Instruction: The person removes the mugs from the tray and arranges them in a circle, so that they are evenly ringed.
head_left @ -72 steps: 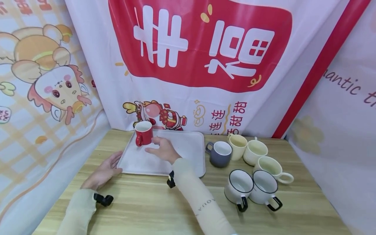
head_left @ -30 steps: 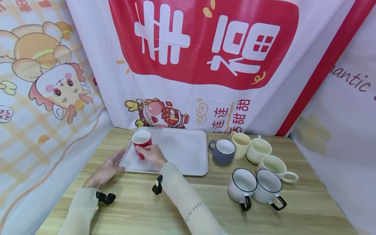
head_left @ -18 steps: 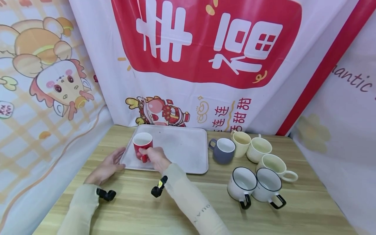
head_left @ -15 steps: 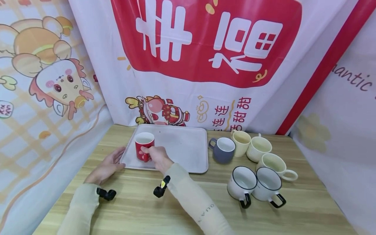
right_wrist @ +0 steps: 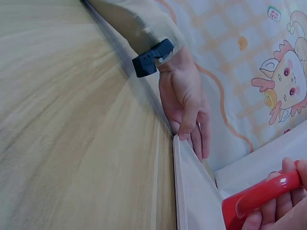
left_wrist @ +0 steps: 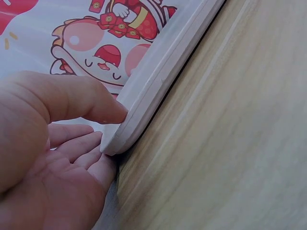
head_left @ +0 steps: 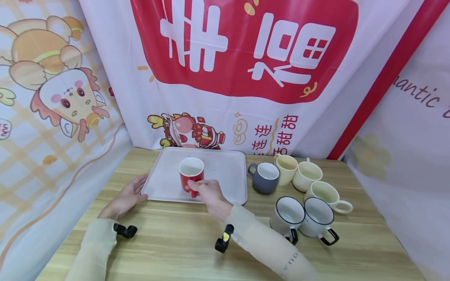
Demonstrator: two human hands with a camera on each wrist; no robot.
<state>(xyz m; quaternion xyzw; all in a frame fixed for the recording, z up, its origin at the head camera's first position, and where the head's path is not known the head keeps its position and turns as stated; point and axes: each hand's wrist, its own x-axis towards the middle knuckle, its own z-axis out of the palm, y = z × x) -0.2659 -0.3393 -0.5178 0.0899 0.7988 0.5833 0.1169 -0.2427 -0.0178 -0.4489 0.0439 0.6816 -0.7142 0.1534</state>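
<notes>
A red mug (head_left: 184, 181) with a white inside is upright over the left-middle part of the white rectangular tray (head_left: 226, 166). My right hand (head_left: 212, 194) grips it by the handle on the near side; the red handle (right_wrist: 269, 192) shows among curled fingers in the right wrist view. At the tray's near left corner is my left hand (head_left: 123, 200). Its fingers lie nearly straight along the left side, and in the left wrist view the thumb (left_wrist: 108, 109) touches the tray's rim (left_wrist: 156, 88).
Right of the tray stand a grey-blue mug (head_left: 265, 183), several cream mugs such as the one with its handle rightward (head_left: 313, 200), and two white mugs (head_left: 281, 222) with black rims and handles. Printed cloths (head_left: 218, 88) hang behind and beside the wooden table (head_left: 168, 242).
My right hand has gone from beside the red mug to gripping its handle. The mug has moved nearer, then rightward over the tray. My left hand stays at the corner.
</notes>
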